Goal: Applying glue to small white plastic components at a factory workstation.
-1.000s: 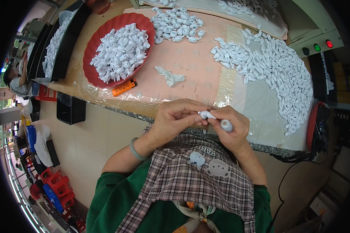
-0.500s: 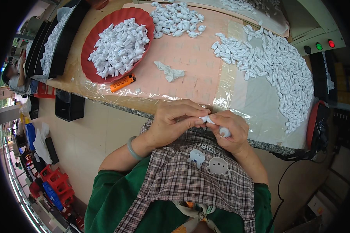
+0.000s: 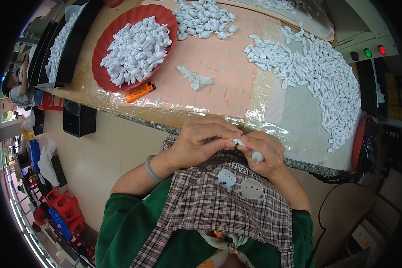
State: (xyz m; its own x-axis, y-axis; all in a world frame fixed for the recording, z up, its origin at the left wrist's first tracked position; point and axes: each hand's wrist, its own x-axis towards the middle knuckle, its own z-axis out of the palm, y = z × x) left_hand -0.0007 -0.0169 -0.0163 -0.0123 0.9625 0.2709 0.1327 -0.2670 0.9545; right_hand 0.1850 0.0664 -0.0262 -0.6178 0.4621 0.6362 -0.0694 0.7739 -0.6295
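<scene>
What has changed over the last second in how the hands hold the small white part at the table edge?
Very little. The left hand and right hand have closed in a bit, fingertips now meeting on the small white part; its rounded end still pokes out of the right hand. Nothing was let go or picked up. The red tray, orange lighter and loose white parts lie as before.

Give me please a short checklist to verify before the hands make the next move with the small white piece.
1. Small white piece pinched by both hands: ok.
2. Left hand and right hand meet in front of the table edge: ok.
3. Second white part sits in the right hand: ok.
4. Parts correctly joined: cannot tell, fingers hide them.
5. Red tray holds white pieces: ok.
6. Orange lighter lies apart from the hands: ok.
</scene>
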